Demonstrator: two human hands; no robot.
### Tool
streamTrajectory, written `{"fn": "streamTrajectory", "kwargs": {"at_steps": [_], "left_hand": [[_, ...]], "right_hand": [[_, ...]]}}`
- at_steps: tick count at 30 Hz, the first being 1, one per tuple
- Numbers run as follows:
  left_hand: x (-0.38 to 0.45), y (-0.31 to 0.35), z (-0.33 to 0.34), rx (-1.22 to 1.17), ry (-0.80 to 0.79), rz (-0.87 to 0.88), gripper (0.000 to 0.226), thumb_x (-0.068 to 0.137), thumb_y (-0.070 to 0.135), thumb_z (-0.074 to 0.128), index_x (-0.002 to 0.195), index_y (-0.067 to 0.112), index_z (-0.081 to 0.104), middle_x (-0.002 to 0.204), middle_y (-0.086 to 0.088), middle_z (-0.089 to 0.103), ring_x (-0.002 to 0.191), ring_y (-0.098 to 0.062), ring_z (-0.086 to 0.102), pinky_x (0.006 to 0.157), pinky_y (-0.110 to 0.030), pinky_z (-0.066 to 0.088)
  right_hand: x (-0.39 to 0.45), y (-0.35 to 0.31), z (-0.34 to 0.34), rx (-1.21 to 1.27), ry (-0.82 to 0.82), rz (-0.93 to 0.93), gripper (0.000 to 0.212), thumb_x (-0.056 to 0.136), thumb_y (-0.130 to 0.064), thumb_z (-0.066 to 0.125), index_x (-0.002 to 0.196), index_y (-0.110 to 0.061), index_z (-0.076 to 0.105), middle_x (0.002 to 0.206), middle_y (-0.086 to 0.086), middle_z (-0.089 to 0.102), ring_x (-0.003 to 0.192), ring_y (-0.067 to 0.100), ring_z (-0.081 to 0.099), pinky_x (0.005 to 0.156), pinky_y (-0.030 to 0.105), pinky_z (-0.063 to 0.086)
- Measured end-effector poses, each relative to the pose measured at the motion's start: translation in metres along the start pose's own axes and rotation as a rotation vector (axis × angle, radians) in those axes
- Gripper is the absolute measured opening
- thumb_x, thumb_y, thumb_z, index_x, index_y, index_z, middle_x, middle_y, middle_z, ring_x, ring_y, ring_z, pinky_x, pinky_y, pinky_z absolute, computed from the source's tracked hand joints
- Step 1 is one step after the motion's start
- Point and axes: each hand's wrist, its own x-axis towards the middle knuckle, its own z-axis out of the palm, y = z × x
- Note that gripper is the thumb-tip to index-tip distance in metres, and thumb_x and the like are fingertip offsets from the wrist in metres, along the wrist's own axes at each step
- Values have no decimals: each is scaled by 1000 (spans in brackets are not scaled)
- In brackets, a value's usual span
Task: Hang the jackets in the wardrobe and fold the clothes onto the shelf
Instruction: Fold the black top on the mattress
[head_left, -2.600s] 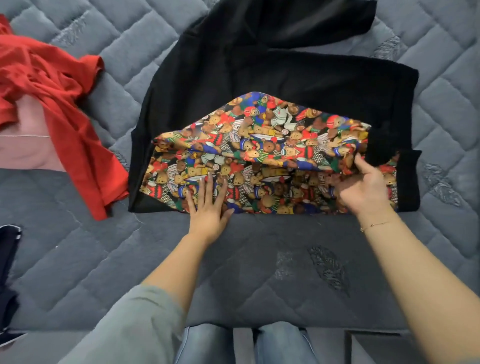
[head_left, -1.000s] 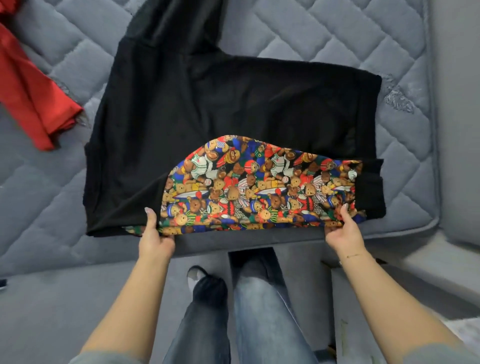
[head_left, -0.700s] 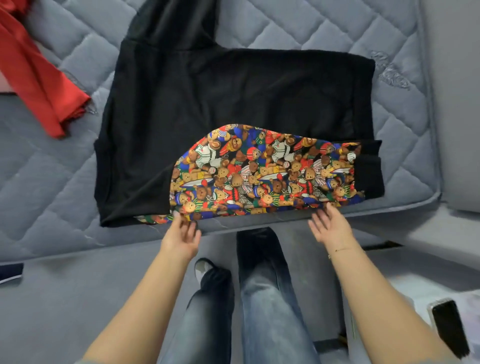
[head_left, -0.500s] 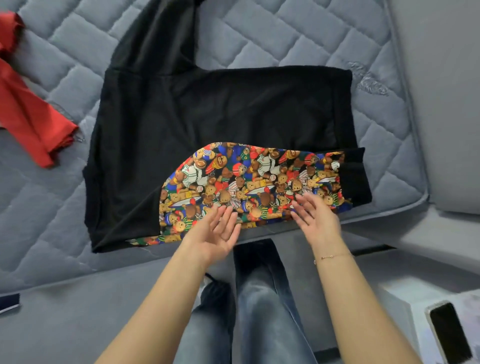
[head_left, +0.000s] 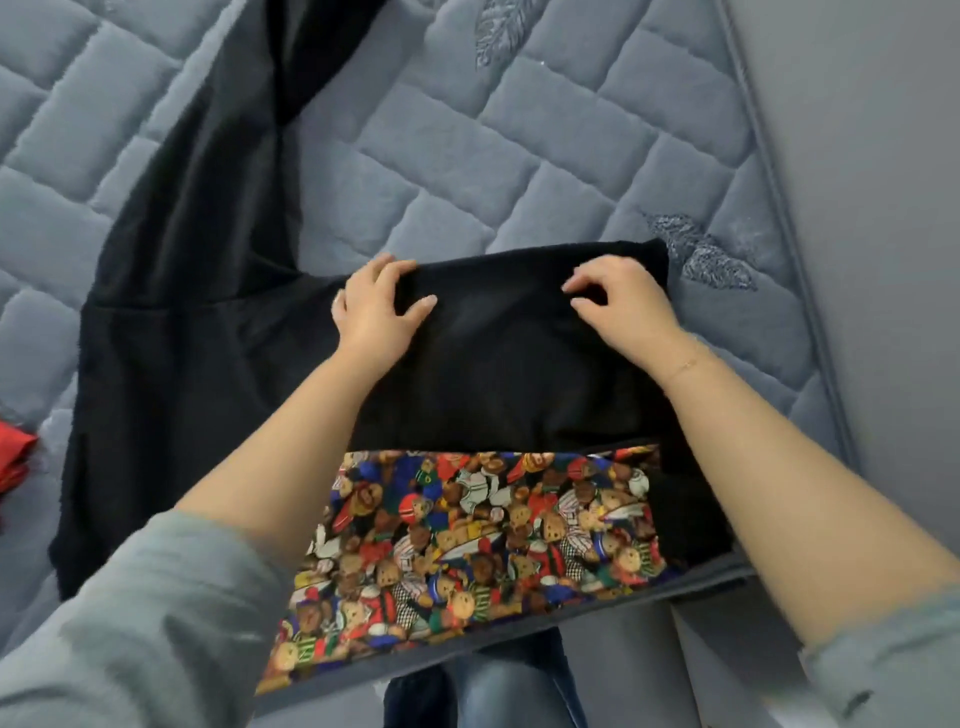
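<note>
We are leaning over a grey quilted mattress (head_left: 519, 156) with a black garment (head_left: 493, 374) spread across it. Its near part, turned back, is showing a lining (head_left: 467, 545) printed with bright teddy bears, and this lining is lying along the mattress edge closest to us. A long black part of the garment is trailing away toward the top left.

Our left hand (head_left: 376, 306) is resting at the far edge of the garment; its fingers are curling over that edge and its thumb is lying on top of the cloth, so it is gripping the fabric. Our right hand (head_left: 621, 301) is sitting near the garment's far right corner, with its fingertips bent down and pinching the black cloth. Both hands are well apart from each other on the same edge.

A red cloth (head_left: 13, 462) is peeking in at the left border, lying on the mattress beside the black garment.
</note>
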Motion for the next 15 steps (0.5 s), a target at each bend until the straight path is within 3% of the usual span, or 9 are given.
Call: {"fn": "streamTrajectory", "kwargs": {"at_steps": [2,5,8,11,15], "left_hand": [[16,-7,11,122,-73,-19,61,90,49,62,145,36,38,161,5,21,149,-18,13,118,-52,10],[19,-22,19,207,-21,72,65,88,56,61,144,40,32,162,4,15,149,-21,12,113,-54,13],[23,-23,20,239,33,97,62,84,58,63,137,37,37,157,1,23,142,-24,24,108,-53,17],[23,-17,17,294,68,99,58,82,59,65,127,28,48,151,-1,33,135,-25,32,106,-50,18],[19,-10,-9,331,140,186,43,88,54,61,105,14,61,120,-5,54,120,-29,45,114,-56,9]], "right_hand": [[32,4,-2,-95,-47,-37,40,87,-18,69,126,-15,63,124,7,60,122,28,49,105,38,37],[57,10,7,-327,-60,-33,54,83,-36,74,131,-22,54,127,9,49,125,30,42,107,42,29],[68,20,5,-413,20,52,54,74,-52,77,115,-22,58,130,9,43,128,31,36,109,45,28],[77,23,-1,-498,-32,56,51,78,-56,72,108,-15,64,124,10,48,121,33,39,99,44,34],[60,21,-13,-460,-7,-54,33,88,-39,68,103,-10,63,106,12,64,106,34,54,90,42,34]]}}
